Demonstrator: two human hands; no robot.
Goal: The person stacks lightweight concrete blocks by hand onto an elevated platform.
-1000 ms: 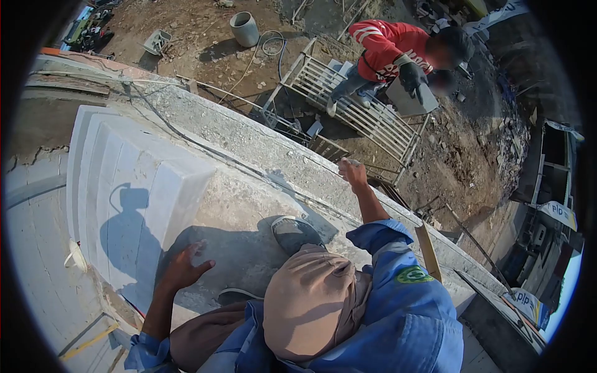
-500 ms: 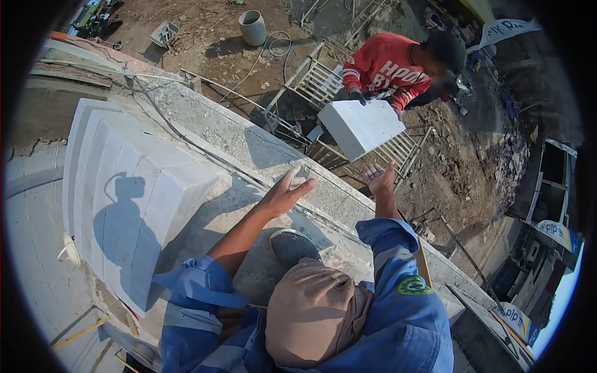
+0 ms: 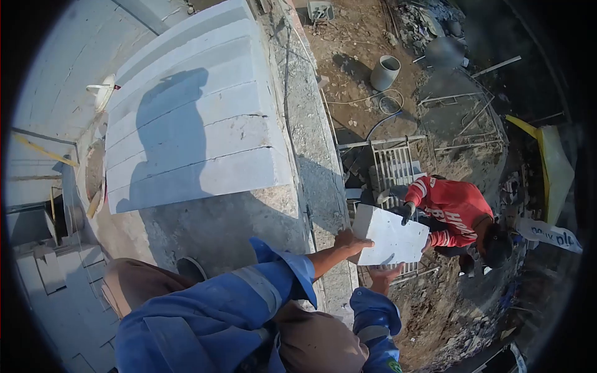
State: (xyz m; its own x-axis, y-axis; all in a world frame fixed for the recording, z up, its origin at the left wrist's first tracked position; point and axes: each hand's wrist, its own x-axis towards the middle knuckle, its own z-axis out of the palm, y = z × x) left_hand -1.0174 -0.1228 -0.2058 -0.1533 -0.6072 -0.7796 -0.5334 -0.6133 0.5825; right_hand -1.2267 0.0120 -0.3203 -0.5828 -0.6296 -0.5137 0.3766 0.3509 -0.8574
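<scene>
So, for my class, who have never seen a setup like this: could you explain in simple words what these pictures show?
There is no machine here. A person in blue sleeves works with two bare hands, and one camera on their head, looking forward and down, takes every picture.

The left hand grips the near end of a white rectangular block; the right hand is at its lower edge, fingers partly hidden. A co-worker in a red top has a dark-gloved hand on it too.

On the left, large pale blocks lie in rows, crossed by a shadow. Beyond the rough concrete ledge, a grey round container stands on brown dirt.
</scene>
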